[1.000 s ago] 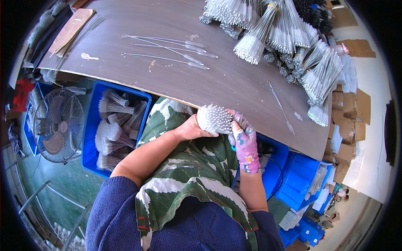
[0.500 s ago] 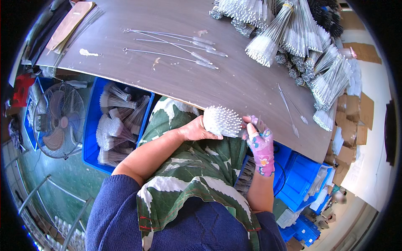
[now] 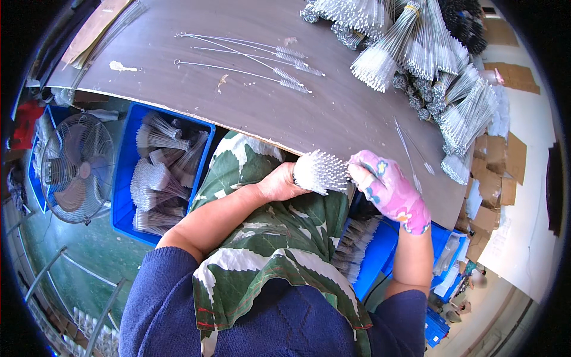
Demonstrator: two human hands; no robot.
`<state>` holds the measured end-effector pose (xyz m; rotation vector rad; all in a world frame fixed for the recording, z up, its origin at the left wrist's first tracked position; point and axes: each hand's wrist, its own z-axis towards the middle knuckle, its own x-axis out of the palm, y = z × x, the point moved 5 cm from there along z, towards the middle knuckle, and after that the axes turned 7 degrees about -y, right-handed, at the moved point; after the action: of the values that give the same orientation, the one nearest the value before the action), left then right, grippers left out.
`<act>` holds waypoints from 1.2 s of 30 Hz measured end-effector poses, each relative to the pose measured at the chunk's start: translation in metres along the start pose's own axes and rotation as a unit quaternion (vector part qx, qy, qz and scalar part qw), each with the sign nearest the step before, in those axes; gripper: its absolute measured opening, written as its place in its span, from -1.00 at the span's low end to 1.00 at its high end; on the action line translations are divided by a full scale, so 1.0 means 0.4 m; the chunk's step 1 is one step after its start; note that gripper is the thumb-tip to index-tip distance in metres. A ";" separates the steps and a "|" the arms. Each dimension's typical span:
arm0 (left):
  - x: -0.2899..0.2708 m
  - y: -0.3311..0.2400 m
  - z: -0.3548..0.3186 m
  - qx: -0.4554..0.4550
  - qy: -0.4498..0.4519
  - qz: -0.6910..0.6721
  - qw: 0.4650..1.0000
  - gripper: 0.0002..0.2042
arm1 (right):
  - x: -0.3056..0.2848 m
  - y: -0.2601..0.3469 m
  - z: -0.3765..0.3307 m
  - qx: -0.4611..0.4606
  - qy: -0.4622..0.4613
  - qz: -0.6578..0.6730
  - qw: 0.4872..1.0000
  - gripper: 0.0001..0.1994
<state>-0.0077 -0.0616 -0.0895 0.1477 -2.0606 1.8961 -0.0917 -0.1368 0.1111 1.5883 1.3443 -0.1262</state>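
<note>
My left hand [image 3: 278, 183] is wrapped round a thick bundle of thin wire brushes [image 3: 321, 172] above my lap, white bristle tips pointing up and to the right. My right hand [image 3: 389, 189], in a pink flowered glove with bare fingertips, is at the bundle's right edge. Its thumb and fingers are pinched together by the outer tips; whatever is between them is too small to make out. Beyond the bundle, several loose wire brushes [image 3: 256, 58] with looped ends lie on the brown table [image 3: 333, 113]. Two more brushes [image 3: 409, 152] lie farther right.
Tied bundles of brushes [image 3: 425, 53] are heaped at the table's far right. A blue bin [image 3: 122, 205] of bundles stands left of my lap, beside a fan [image 3: 80, 169]. Another blue bin [image 3: 372, 271] with brushes sits below my right forearm. Cardboard [image 3: 98, 30] lies far left.
My right hand has turned over and its wrist has swung right, while the fingertips stay by the bundle. The left hand with the bundle has shifted slightly right. More of the lower right bin shows.
</note>
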 end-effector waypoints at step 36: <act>0.002 -0.013 0.000 0.043 -0.007 0.031 0.999 -0.75 | 0.018 0.005 0.092 0.065 0.158 -0.169 0.971 -0.64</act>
<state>-0.0069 -0.0619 -0.0845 0.1198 -2.0145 2.0274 -0.0694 -0.1583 0.0899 1.5175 1.8859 -0.1771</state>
